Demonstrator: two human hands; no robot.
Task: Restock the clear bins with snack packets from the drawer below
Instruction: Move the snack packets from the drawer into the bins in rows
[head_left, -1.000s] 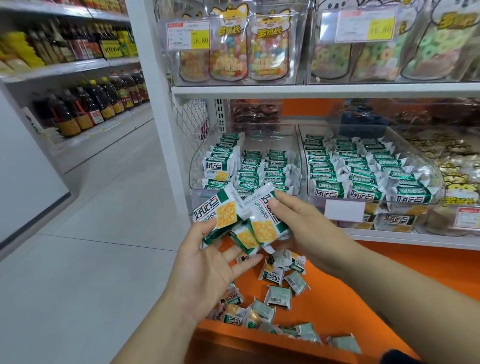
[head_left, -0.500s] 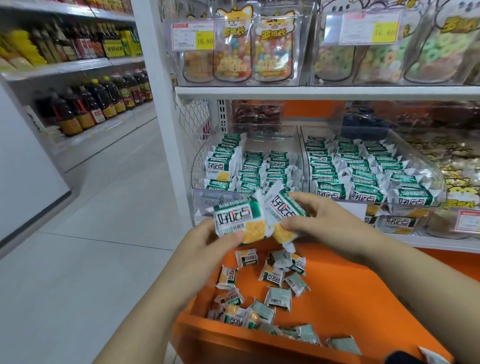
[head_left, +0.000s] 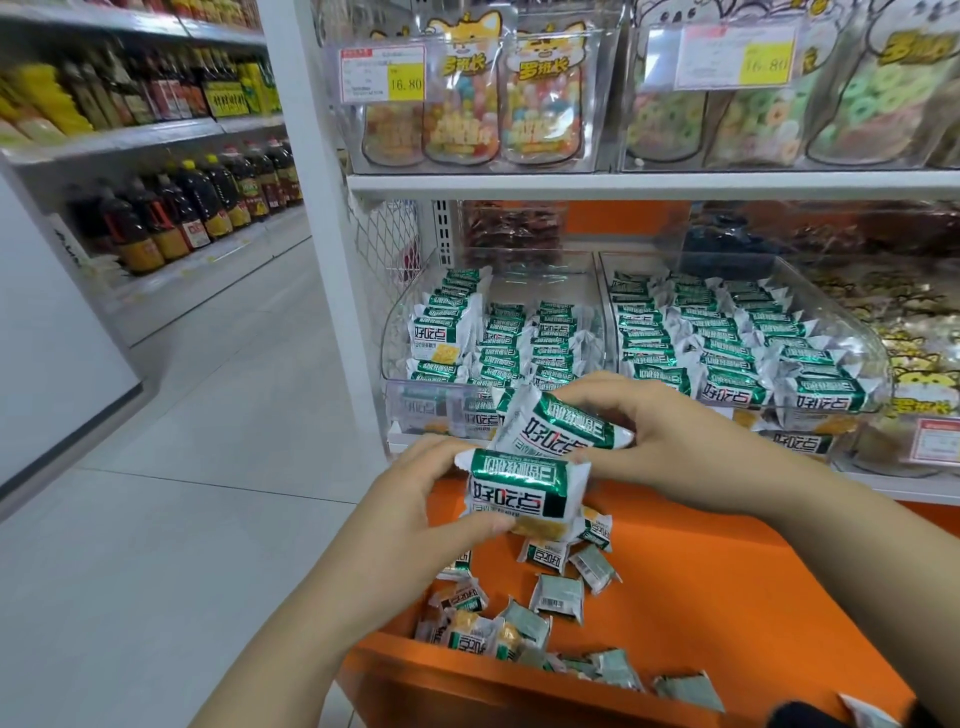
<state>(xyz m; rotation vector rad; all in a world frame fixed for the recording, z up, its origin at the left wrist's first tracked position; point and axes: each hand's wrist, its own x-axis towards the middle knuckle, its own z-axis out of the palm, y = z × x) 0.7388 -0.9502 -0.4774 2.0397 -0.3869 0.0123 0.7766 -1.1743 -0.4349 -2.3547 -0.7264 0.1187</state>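
Both hands are up between drawer and bins, each with stock. The left hand (head_left: 415, 499) grips the lower packet (head_left: 519, 486), thumb under its near edge and fingers curled behind. The right hand (head_left: 670, 441) pinches the upper packet (head_left: 563, 426) from the right. The two packets overlap, held above the orange drawer (head_left: 701, 597) and just in front of the left bin (head_left: 441, 410); neither is in a bin yet. The right bin (head_left: 878, 358) shows close rows of packets up to its front wall and looks about full. The left bin holds three rows, the middle and right ones lower, with bare space at the far end, so it likely takes more. Loose packets (head_left: 556, 597) lie scattered in the drawer, mostly near-left. Judgement: well advanced, not finished.
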